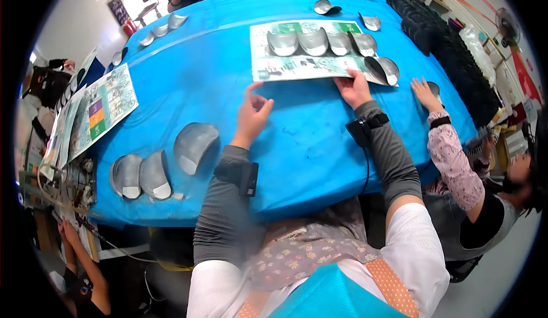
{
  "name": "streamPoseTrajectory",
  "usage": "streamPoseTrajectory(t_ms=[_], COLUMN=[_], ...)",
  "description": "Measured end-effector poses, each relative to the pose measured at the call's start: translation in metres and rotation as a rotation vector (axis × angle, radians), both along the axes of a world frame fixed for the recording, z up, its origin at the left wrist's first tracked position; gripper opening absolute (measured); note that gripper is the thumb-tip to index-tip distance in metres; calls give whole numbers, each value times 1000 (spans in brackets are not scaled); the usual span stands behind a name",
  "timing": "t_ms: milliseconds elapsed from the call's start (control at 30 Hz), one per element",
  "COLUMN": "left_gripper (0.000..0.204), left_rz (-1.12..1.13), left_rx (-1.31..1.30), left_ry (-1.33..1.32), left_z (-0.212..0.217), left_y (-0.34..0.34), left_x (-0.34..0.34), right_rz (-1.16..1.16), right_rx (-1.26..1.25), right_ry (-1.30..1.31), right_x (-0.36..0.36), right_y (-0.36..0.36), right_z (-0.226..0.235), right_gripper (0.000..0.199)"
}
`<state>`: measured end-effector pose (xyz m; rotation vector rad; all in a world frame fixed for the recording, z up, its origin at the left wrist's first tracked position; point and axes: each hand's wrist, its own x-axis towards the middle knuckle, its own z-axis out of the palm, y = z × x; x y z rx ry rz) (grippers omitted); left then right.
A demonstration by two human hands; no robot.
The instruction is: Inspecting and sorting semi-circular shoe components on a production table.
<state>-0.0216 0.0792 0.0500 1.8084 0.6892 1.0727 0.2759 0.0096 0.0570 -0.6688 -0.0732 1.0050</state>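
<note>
A flat printed board lies at the far side of the blue table, bearing several curved grey shell-shaped pads in a row. Another pair of pads rests at its near right corner. My right hand pinches the board's near edge, thumb on top and the other fingers partly hidden beneath. Close to the near left corner, my left hand holds nothing; its index finger reaches toward the board and its thumb stands apart. Whether that fingertip touches the board I cannot tell.
Larger grey pads lie at the near left on the blue cover. Printed sheets overhang the left edge. Black stacked pieces line the right edge. A co-worker's hand rests close to my right arm.
</note>
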Motion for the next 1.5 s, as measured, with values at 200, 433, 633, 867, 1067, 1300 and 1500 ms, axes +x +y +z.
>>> streamPoseTrajectory(t_ms=[200, 433, 633, 867, 1067, 1300, 1500], left_gripper=[45, 44, 46, 47, 44, 44, 46], left_rz=[-26, 13, 11, -9, -16, 25, -17], left_rx=[-67, -77, -72, -131, -149, -89, -146], left_ry=[-71, -96, -26, -95, -16, -10, -12], left_z=[1, -3, -11, 15, 18, 15, 7], left_y=[-10, -1, 6, 3, 1, -6, -5], left_x=[24, 21, 32, 44, 27, 18, 33], right_rz=[21, 49, -7, 130, 71, -83, -152], right_rx=[25, 141, 225, 288, 308, 192, 350], right_ry=[-13, 87, 240, 191, 152, 42, -85], right_x=[28, 24, 67, 120, 48, -5, 36], right_y=[14, 6, 44, 98, 42, 3, 9], right_z=[-2, -4, 7, 82, 80, 80, 57], right_gripper=[29, 33, 38, 43, 44, 47, 39])
